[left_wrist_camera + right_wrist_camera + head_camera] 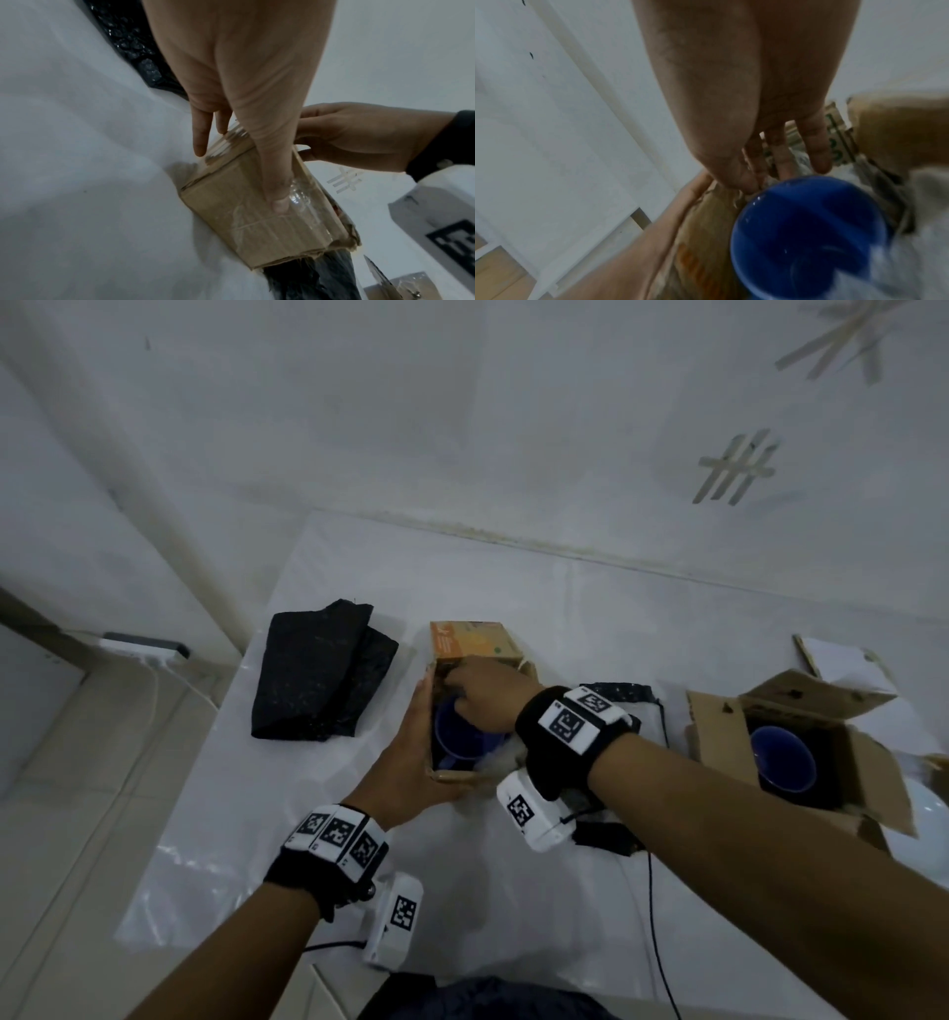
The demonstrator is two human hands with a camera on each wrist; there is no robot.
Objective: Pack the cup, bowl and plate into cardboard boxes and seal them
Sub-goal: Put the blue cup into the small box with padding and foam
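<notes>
Small cardboard box [464,654] sits at table [513,588] centre, flaps open, blue cup [459,737] inside it, mouth up. Left hand [411,752] braces the box's 9 o'clock wall: fingers straight, flat on the outside; in the left wrist view the thumb [277,190] presses the taped near face. Right hand [485,693] reaches in from 3 o'clock, fingers curled over the cup's far rim by the 12 o'clock flap; whether it actually grips anything cannot be told, blurred. Black bubble wrap [323,680], folded, lies at 9 o'clock of the box. Second open box [719,726] at 3 o'clock holds a blue bowl [783,757]. White plate [924,839] at far right edge, partly hidden.
</notes>
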